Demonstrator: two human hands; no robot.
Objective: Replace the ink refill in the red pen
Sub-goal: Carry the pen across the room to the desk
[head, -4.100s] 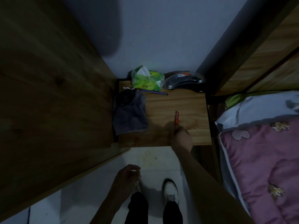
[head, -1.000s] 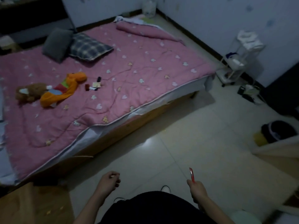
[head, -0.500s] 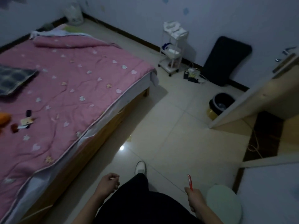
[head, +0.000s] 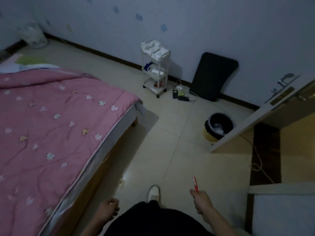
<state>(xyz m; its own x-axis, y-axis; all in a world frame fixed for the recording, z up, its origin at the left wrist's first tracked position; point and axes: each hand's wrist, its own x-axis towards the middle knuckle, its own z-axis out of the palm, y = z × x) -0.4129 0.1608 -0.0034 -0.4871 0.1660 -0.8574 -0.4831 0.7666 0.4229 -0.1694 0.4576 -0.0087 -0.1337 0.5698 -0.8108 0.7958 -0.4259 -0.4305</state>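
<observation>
Right hand [head: 202, 200] at lower right of the frame has its fingers wrapped around the red pen [head: 195, 184], which sticks up out of the fist. Left hand [head: 107, 209] at lower centre hangs with fingers loosely curled, holding nothing. Pink quilt [head: 51, 133] fills the left; white shoe [head: 153, 192] on the tile floor [head: 170, 142] between the hands.

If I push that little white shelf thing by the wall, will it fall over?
Probably it rolls first: the white shelf cart seems to stand on small wheels. It looks tall, narrow and thin-framed, so likely light; a shove near its loaded top could tip it.
</observation>
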